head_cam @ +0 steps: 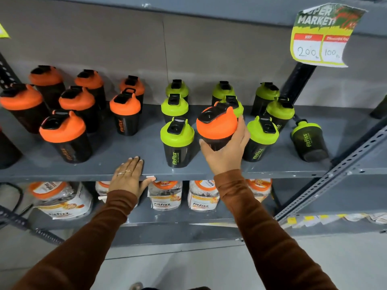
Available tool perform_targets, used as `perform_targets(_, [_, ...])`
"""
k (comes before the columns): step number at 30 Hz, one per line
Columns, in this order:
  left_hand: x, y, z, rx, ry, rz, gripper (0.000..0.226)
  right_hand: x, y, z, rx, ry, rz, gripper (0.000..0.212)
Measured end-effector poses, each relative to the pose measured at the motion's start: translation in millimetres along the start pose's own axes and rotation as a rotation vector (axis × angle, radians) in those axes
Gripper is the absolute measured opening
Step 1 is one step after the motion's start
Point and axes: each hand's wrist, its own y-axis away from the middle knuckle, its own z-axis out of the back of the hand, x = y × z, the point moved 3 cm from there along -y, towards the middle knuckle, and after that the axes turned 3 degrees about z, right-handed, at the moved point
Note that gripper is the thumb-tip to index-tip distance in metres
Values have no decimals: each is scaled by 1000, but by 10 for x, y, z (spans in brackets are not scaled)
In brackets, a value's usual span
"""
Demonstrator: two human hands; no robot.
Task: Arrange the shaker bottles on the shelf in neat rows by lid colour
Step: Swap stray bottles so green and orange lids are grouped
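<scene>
Your right hand (225,151) grips an orange-lidded shaker (216,127) among green-lidded bottles (261,137); swinging it out could topple them.

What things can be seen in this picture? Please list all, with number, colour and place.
orange-lid shakers: seven standing, black bodies, shelf left; another, at the left edge, blurred
held shaker: one, orange lid, among green ones
green-lid shakers: nine, black bodies, shelf right; the rightmost tilted
shelf: grey metal
jars: several, orange lids, lower shelf
price tag: one, top right
left hand: flat on shelf edge
right hand: grips held shaker
sleeves: two, brown
</scene>
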Motion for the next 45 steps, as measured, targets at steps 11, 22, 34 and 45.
perform_targets(11, [871,285,121,-47,-43,-154,59,1018,260,-1139,389,-206,62,101])
perform_targets(22, [992,253,39,0,-54,-197,51,311,491,-1932,529,-104,-311,106])
perform_targets(34, [978,261,-133,-65,-71,-200,54,90,742,-1821,536,-136,-312,107])
perform_targets(45, [-284,564,-511,-138,11,-545,46,-267,671,-522,224,170,200,26])
